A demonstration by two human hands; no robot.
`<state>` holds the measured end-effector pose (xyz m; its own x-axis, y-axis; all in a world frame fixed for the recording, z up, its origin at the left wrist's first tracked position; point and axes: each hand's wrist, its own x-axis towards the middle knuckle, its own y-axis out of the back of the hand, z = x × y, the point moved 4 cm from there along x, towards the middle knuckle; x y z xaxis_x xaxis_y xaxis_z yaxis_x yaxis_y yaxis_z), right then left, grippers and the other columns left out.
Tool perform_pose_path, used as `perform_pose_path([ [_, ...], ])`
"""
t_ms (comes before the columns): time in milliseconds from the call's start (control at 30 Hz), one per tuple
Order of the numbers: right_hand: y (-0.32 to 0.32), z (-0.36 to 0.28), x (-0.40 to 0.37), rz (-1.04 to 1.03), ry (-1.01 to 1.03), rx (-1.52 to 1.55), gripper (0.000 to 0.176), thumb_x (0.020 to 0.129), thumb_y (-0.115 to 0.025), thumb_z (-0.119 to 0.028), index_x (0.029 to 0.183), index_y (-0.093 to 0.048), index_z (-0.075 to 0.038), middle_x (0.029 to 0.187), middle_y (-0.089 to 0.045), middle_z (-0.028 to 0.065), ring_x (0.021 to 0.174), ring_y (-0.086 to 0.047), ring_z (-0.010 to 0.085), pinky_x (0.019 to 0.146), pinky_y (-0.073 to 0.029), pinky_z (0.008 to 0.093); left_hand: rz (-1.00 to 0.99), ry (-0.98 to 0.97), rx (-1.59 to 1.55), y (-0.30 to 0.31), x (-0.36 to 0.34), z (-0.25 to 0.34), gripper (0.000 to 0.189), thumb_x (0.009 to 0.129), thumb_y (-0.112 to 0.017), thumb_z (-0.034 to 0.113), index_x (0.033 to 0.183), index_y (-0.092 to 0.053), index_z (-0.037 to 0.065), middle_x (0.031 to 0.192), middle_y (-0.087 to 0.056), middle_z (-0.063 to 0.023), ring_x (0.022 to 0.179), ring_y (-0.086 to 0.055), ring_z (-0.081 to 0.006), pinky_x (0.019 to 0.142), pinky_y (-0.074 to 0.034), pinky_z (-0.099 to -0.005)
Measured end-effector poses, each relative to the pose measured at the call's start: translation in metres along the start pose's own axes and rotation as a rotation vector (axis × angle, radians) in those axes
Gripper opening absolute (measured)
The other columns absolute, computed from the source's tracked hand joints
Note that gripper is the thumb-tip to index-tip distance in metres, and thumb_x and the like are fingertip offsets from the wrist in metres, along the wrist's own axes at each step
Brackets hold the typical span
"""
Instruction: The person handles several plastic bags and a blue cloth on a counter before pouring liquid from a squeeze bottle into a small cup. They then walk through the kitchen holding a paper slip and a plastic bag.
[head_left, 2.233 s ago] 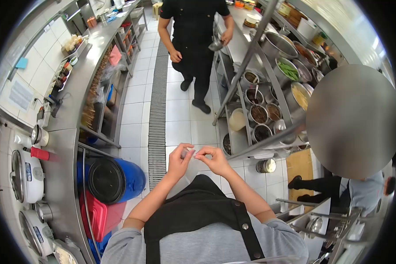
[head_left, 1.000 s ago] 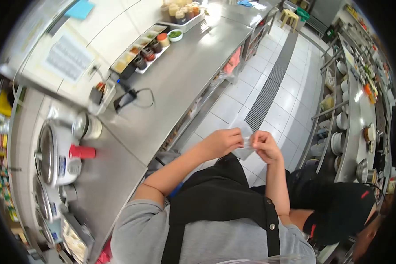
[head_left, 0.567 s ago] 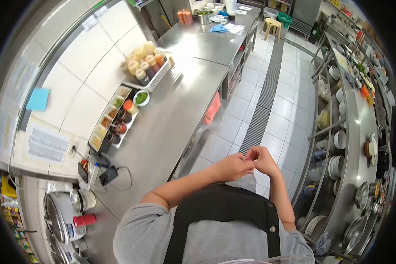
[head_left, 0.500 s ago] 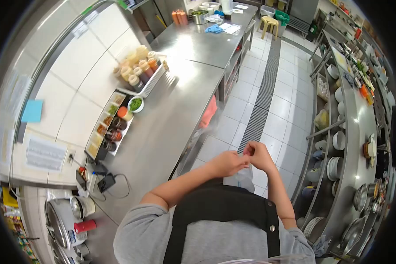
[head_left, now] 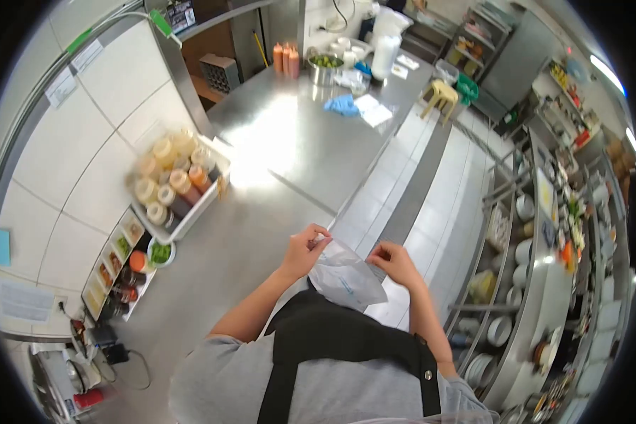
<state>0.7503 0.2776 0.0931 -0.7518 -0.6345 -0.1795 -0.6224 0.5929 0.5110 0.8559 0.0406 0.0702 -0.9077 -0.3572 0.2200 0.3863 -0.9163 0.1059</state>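
A translucent white plastic bag (head_left: pixel 348 277) with faint blue print hangs in front of the black apron, stretched between both hands. My left hand (head_left: pixel 307 251) pinches its upper left edge, thumb against fingertips. On the other side, my right hand (head_left: pixel 396 263) has its fingers curled closed at the bag's upper right corner. The bag looks flat, and I make out no contents. Both hands are raised near the edge of the steel counter (head_left: pixel 244 244).
On the left stand a white basket of sauce bottles (head_left: pixel 212 185), a bowl of chopped greens (head_left: pixel 162 253) and a condiment tray (head_left: pixel 113 268). Farther back are a pot of green produce (head_left: pixel 325 71) and a blue cloth (head_left: pixel 342 105). Shelves of dishes (head_left: pixel 499 330) line the right.
My hands have moved apart, and the bag, bunched between them before, is now spread wide. The view has shifted, with the hands now nearer the counter.
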Motion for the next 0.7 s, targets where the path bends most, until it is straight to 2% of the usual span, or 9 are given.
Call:
perform_pose_path([
  [100, 0.030, 0.002, 0.073, -0.043, -0.027, -0.015, 0.013, 0.089, -0.070, -0.011, 0.087, -0.066, 0.001, 0.071, -0.063, 0.0039, 0.066, -0.054, 0.0105, 0.062, -0.046, 0.0294, 0.241, -0.083, -0.039, 0.013, 0.100, -0.024, 0.012, 0.091, -0.072, 0.003, 0.099, -0.063, 0.003, 0.061, -0.042, 0.0044, 0.054, -0.035, -0.0034, 0.048, -0.027, -0.0246],
  [200, 0.049, 0.005, 0.145, -0.087, -0.070, 0.016, 0.012, 0.091, -0.068, -0.011, 0.089, -0.065, 0.000, 0.072, -0.062, 0.0029, 0.067, -0.054, 0.0102, 0.064, -0.046, 0.0284, 0.276, -0.081, -0.040, 0.020, 0.180, 0.007, 0.011, 0.091, -0.072, 0.002, 0.098, -0.063, 0.003, 0.062, -0.039, 0.0055, 0.055, -0.033, -0.0034, 0.049, -0.026, -0.0244],
  [367, 0.081, 0.034, 0.296, -0.131, -0.027, 0.120, 0.011, 0.091, -0.069, -0.012, 0.093, -0.067, -0.002, 0.080, -0.066, 0.0035, 0.070, -0.056, 0.0095, 0.065, -0.047, 0.0274, 0.268, 0.006, 0.080, 0.009, 0.257, -0.027, 0.014, 0.090, -0.074, 0.004, 0.100, -0.065, 0.006, 0.060, -0.038, 0.0051, 0.054, -0.033, -0.0037, 0.049, -0.027, -0.0249],
  [500, 0.142, 0.026, 0.485, 0.096, 0.188, 0.032, 0.013, 0.089, -0.073, -0.013, 0.097, -0.069, -0.004, 0.083, -0.069, 0.0043, 0.072, -0.060, 0.0118, 0.065, -0.048, 0.0276, 0.336, 0.136, 0.264, 0.026, 0.254, -0.068, 0.016, 0.090, -0.073, 0.006, 0.105, -0.067, 0.006, 0.064, -0.051, 0.0040, 0.056, -0.038, -0.0043, 0.051, -0.034, -0.0243],
  [567, 0.180, 0.016, 0.605, 0.221, 0.404, -0.003, 0.011, 0.088, -0.073, -0.013, 0.096, -0.068, -0.005, 0.084, -0.068, 0.0038, 0.074, -0.061, 0.0131, 0.066, -0.048, 0.0281, 0.571, 0.335, 0.273, 0.054, 0.224, -0.107, 0.017, 0.091, -0.070, 0.005, 0.108, -0.068, 0.006, 0.081, -0.064, -0.0002, 0.068, -0.053, -0.0067, 0.060, -0.043, -0.0235],
  [600, 0.199, 0.021, 0.676, 0.245, 0.497, 0.058, 0.011, 0.088, -0.074, -0.012, 0.094, -0.067, -0.006, 0.086, -0.068, 0.0046, 0.075, -0.062, 0.0136, 0.067, -0.049, 0.0292, 0.749, 0.390, 0.244, 0.066, 0.205, -0.113, 0.018, 0.091, -0.068, 0.004, 0.108, -0.068, 0.006, 0.102, -0.068, -0.0045, 0.092, -0.062, -0.0123, 0.075, -0.050, -0.0270],
  [633, 0.216, 0.013, 0.734, 0.354, 0.428, 0.006, 0.010, 0.088, -0.073, -0.011, 0.094, -0.066, -0.006, 0.087, -0.069, 0.0064, 0.077, -0.063, 0.0147, 0.069, -0.049, 0.0296, 0.891, 0.503, 0.234, 0.075, 0.181, -0.117, 0.017, 0.091, -0.068, 0.006, 0.108, -0.068, 0.005, 0.110, -0.068, -0.0061, 0.106, -0.062, -0.0169, 0.089, -0.050, -0.0302],
  [667, 0.229, -0.013, 0.775, 0.371, 0.579, 0.165, 0.012, 0.088, -0.072, -0.012, 0.095, -0.066, -0.004, 0.088, -0.070, 0.0093, 0.079, -0.065, 0.0180, 0.070, -0.050, 0.0302, 0.980, 0.560, 0.406, 0.082, 0.161, -0.110, 0.017, 0.091, -0.068, 0.006, 0.108, -0.067, 0.005, 0.110, -0.068, -0.0068, 0.105, -0.062, -0.0177, 0.088, -0.050, -0.0311],
  [700, 0.238, -0.021, 0.827, 0.455, 0.569, 0.069, 0.014, 0.088, -0.072, -0.013, 0.097, -0.067, -0.004, 0.089, -0.070, 0.0109, 0.080, -0.067, 0.0215, 0.071, -0.051, 0.0328, 1.062, 0.619, 0.579, 0.085, 0.140, -0.101, 0.016, 0.092, -0.068, 0.007, 0.108, -0.067, 0.004, 0.109, -0.068, -0.0075, 0.104, -0.063, -0.0185, 0.088, -0.050, -0.0319],
])
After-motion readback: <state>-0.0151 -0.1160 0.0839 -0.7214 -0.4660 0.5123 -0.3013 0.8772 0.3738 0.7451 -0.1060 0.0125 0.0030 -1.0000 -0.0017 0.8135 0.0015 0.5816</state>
